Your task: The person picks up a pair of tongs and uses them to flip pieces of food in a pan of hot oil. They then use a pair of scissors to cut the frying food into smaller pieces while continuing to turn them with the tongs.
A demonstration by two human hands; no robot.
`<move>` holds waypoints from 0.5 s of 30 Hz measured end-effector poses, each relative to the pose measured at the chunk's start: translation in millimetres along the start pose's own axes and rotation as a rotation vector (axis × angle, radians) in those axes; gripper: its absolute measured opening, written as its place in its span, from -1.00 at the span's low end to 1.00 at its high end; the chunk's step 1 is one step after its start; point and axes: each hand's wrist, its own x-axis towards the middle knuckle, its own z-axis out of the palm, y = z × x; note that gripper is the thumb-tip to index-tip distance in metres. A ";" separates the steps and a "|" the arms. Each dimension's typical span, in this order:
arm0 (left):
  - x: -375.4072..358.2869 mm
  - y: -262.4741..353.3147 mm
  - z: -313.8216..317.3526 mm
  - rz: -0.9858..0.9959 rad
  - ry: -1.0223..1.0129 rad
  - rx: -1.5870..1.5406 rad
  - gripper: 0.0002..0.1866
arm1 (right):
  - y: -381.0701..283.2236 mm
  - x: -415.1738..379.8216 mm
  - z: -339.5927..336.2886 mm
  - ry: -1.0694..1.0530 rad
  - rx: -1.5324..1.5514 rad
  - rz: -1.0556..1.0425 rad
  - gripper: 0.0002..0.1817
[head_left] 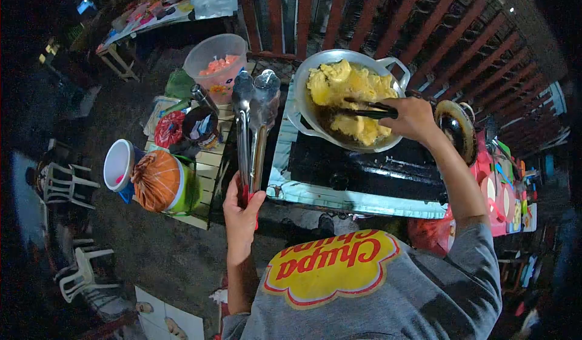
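Observation:
My left hand (242,209) grips the red end of long metal tongs (251,127), which point away from me with their scoop tips near a plastic tub. My right hand (413,118) holds a dark utensil (367,111) that reaches into a wide metal pan (303,118). The pan holds yellow battered pieces (348,88) in dark oil. It sits on a black stove (364,167) in front of me.
A clear tub (215,55) with orange pieces, a dark cup (200,127) and an orange-covered container (159,181) stand on a wooden crate (209,164) at left. A dark lid (456,127) lies right of the pan. White plastic chairs (66,185) stand far left.

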 end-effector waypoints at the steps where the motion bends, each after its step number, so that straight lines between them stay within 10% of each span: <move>1: -0.8 -0.3 -0.5 0.001 0.004 -0.002 -0.39 | -2.3 0.9 1.2 0.001 -0.002 -0.004 -0.49; 15: -0.1 3.8 7.4 -0.042 0.031 -0.010 -0.39 | -50.3 14.8 52.1 0.142 -0.079 0.060 -0.39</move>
